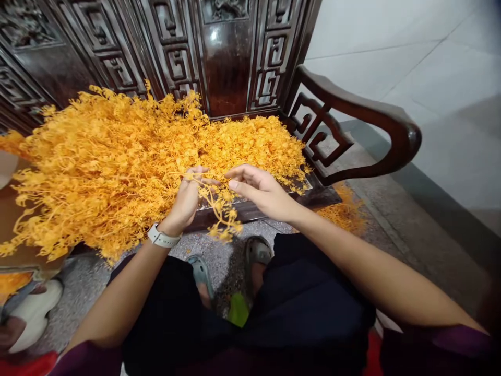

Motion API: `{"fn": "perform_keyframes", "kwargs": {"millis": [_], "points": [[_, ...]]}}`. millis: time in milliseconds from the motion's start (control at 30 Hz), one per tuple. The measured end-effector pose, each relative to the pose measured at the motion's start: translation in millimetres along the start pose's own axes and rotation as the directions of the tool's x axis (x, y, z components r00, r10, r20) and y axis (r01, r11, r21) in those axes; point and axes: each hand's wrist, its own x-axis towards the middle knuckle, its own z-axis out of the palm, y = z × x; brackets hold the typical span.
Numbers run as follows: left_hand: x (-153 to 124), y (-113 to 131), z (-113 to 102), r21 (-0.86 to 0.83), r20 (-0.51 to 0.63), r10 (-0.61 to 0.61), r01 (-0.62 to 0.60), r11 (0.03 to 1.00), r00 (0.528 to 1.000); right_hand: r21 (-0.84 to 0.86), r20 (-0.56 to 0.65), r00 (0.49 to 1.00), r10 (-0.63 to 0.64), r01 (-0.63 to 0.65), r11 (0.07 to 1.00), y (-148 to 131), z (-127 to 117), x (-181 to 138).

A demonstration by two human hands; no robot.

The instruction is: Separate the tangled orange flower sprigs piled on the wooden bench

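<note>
My left hand (186,201), with a pale watch (163,237) on its wrist, pinches the stem of a yellow-orange flower sprig (225,216). The sprig's branching end hangs down between my two hands, over the front edge of the bench. To its right, my right hand (264,193) is held with thumb and fingers apart and nothing visible between them. Behind both hands lies a large heap of similar yellow sprigs (113,151), with a lower, flatter bunch (254,138) on its right.
The heap rests on a dark carved wooden bench with a tall back (229,68) and a curved armrest (364,109). More yellow sprigs (344,209) lie on the floor beyond its right end. At left are a cardboard box (18,209) and another person's white shoe (37,318).
</note>
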Motion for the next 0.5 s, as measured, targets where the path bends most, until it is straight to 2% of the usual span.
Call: {"fn": "perform_keyframes", "kwargs": {"millis": [133, 233, 367, 500], "points": [[-2.2, -3.4, 1.8, 0.039, -0.008, -0.029, 0.030, 0.999, 1.000, -0.164, 0.142, 0.989, 0.030, -0.007, 0.987, 6.6, 6.6, -3.4], [-2.8, -2.5, 1.1, 0.053, -0.014, -0.038, 0.038, 0.998, 0.999, -0.125, 0.175, 0.984, 0.014, 0.008, 0.992, 8.0, 9.8, -2.7], [-2.1, 2.2, -4.2, 0.074, 0.025, -0.037, 0.035, 0.997, 0.999, -0.048, 0.050, 0.998, -0.035, 0.038, 0.998, 5.4, 5.2, 1.6], [0.4, 7.7, -11.4, -0.074, 0.038, -0.167, 0.169, 0.983, 0.985, -0.221, -0.073, 0.975, -0.211, 0.191, 0.956, 2.1, -3.1, -0.1]]}}
